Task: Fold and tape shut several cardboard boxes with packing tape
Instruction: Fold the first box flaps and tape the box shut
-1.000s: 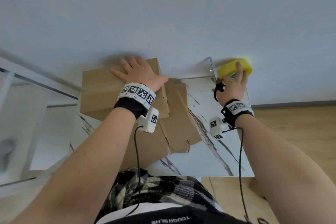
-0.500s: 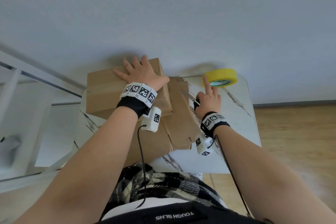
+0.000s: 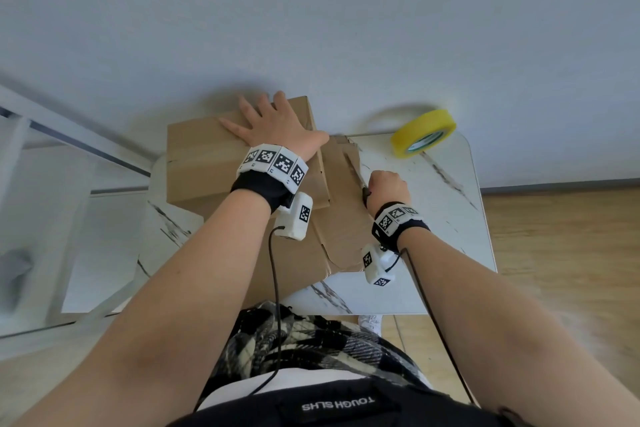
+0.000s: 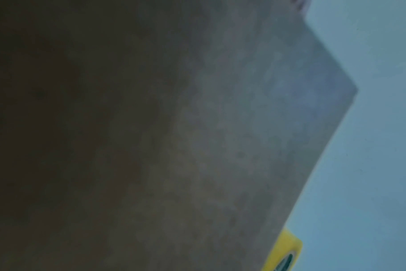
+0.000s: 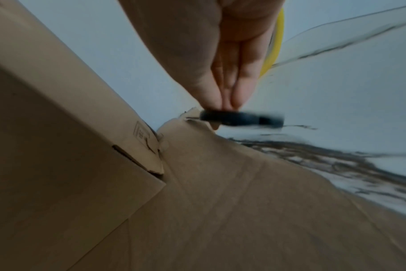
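Cardboard, brown and corrugated: assembled brown cardboard box [image 3: 239, 156] is sitting left of centre in the head view, on flattened brown cardboard sheets [image 3: 332, 229] covering the white marble-patterned table [image 3: 446, 243]. Left hand [image 3: 277, 125] is pressing flat on the box top, fingers spread and straight, gripping nothing; its wrist view is mostly dark. Right hand [image 3: 386, 185] has come back from the yellow roll of packing tape [image 3: 423, 133], which it was touching a second ago; the roll is now lying alone at upper right of the tabletop, well apart from both hands. Fingers are curling around a dark-handled cutting tool [image 5: 241, 119], blurred in the wrist view, blade angled toward the box. Judgement: taping is pausing; trimming or cutting tape likely next.
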Tool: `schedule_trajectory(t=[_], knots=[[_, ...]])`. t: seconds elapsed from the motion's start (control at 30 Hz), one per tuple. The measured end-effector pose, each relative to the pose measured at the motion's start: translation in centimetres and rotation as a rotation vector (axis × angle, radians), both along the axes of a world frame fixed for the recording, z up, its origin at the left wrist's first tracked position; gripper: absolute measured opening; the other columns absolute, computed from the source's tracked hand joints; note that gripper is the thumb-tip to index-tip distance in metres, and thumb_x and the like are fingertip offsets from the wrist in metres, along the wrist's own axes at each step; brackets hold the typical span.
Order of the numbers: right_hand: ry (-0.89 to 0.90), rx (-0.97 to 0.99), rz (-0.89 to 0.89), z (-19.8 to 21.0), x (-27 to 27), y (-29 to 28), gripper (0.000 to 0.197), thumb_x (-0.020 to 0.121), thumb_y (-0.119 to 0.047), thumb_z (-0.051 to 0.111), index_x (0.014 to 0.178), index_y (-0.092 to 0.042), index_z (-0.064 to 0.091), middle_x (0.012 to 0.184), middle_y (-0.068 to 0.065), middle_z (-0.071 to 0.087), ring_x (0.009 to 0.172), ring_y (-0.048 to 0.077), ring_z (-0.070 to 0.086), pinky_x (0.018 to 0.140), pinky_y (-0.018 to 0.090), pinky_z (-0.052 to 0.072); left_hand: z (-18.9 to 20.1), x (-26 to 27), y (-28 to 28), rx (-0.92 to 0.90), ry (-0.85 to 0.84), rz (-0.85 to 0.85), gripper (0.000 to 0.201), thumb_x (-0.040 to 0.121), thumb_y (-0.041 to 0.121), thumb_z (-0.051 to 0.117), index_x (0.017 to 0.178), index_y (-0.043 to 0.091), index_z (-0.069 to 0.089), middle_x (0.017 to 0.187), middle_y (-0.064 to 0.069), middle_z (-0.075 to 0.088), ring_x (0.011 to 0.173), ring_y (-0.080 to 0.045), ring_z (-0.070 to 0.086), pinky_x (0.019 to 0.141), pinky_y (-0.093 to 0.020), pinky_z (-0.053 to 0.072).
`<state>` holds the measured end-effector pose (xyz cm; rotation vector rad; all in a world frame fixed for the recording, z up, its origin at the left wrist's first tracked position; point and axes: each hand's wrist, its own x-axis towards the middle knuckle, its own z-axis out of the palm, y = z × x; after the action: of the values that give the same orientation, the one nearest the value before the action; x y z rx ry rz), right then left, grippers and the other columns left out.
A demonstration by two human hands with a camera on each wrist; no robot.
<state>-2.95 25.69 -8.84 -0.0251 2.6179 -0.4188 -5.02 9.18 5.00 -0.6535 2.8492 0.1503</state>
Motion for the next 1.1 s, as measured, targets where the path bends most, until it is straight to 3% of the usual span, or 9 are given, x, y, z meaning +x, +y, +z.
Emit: schedule_trajectory(t=[0.2,0.3,0.37,0.53,0.7,0.83,0.93,1.0,1.1], knots=[[0.190,-0.107,-0.155,0.6,-1.2,0.3,0.029,0.084,-0.008,0.058,0.112,-0.014,0.062,0.124,0.009,0.051,0.103,0.033,0.058,0.083,0.039,0.049,-0.1,-0.2,-0.2,-0.002,0.003,0.001,0.099,0.072,0.060,0.059,0.153,0.017,0.023,0.159,-0.009,0.022,0.150,-0.041,-0.003,0.109,-0.075,-0.006],[0.427,-0.064,-0.302,1.2,-3.2,1.5,0.059,0.075,-0.010,0.061,0.132,-0.019,0.049,0.150,0.017,0.029,0.135,0.040,0.033,0.109,0.048,0.031,-0.2,-0.1,-0.2,0.001,0.006,0.001,0.098,0.072,0.060,0.059,0.152,0.017,0.023,0.159,-0.010,0.022,0.150,-0.041,-0.003,0.109,-0.075,-0.005],[0.409,-0.040,-0.384,2.0,-4.9,2.4,0.072,0.074,-0.008,0.060,0.141,-0.027,0.040,0.159,0.019,0.012,0.142,0.044,0.018,0.114,0.052,0.023,-0.2,0.0,-0.2,-0.002,0.010,-0.002,0.097,0.073,0.061,0.058,0.152,0.017,0.023,0.159,-0.010,0.022,0.150,-0.041,-0.003,0.109,-0.075,-0.005],[0.252,0.047,-0.411,2.6,-7.1,4.1,0.066,0.081,-0.010,0.057,0.144,-0.019,0.036,0.159,0.017,0.010,0.133,0.044,0.031,0.103,0.045,0.034,-0.3,0.0,-0.1,-0.008,0.018,0.002,0.098,0.072,0.062,0.059,0.152,0.018,0.024,0.159,-0.009,0.023,0.150,-0.041,-0.001,0.109,-0.075,-0.006],[0.200,-0.111,-0.647,0.8,-4.9,4.5,0.066,0.091,-0.012,0.056,0.150,-0.006,0.025,0.159,0.018,0.001,0.121,0.041,0.049,0.103,0.041,0.043,-0.4,-0.1,0.1,-0.012,0.027,0.002,0.095,0.072,0.060,0.057,0.151,0.018,0.026,0.158,-0.009,0.024,0.149,-0.041,0.000,0.109,-0.075,-0.005],[-0.003,-0.143,-0.731,0.2,-2.0,4.6,0.043,0.096,-0.005,0.044,0.137,0.000,0.033,0.153,0.028,0.012,0.133,0.042,0.034,0.106,0.041,0.035,-0.2,0.0,0.0,-0.012,0.030,0.000,0.095,0.073,0.061,0.057,0.151,0.017,0.025,0.159,-0.009,0.023,0.150,-0.041,0.000,0.109,-0.075,-0.007],[-0.188,-0.203,-0.775,0.2,-0.2,3.6,0.054,0.095,-0.004,0.045,0.145,0.001,0.024,0.150,0.027,0.021,0.131,0.041,0.036,0.110,0.045,0.033,-0.2,0.2,-0.1,0.002,0.034,-0.013,0.097,0.074,0.062,0.058,0.153,0.019,0.022,0.160,-0.009,0.020,0.150,-0.040,-0.001,0.109,-0.075,-0.007],[-0.196,-0.250,-0.864,1.1,0.4,2.4,0.059,0.091,-0.006,0.049,0.144,-0.002,0.024,0.149,0.026,0.022,0.125,0.042,0.043,0.105,0.044,0.037,-0.1,0.2,-0.3,0.022,0.039,-0.023,0.099,0.075,0.065,0.058,0.154,0.021,0.020,0.162,-0.008,0.016,0.150,-0.039,-0.003,0.109,-0.075,-0.006],[-0.091,-0.199,-0.849,3.7,-0.2,0.3,0.063,0.092,-0.019,0.053,0.147,-0.007,0.027,0.159,0.027,0.008,0.135,0.045,0.033,0.111,0.046,0.030,0.2,0.4,-0.9,0.101,0.055,-0.032,0.105,0.076,0.080,0.051,0.156,0.023,0.014,0.165,-0.007,0.007,0.152,-0.035,-0.005,0.110,-0.072,-0.010]])
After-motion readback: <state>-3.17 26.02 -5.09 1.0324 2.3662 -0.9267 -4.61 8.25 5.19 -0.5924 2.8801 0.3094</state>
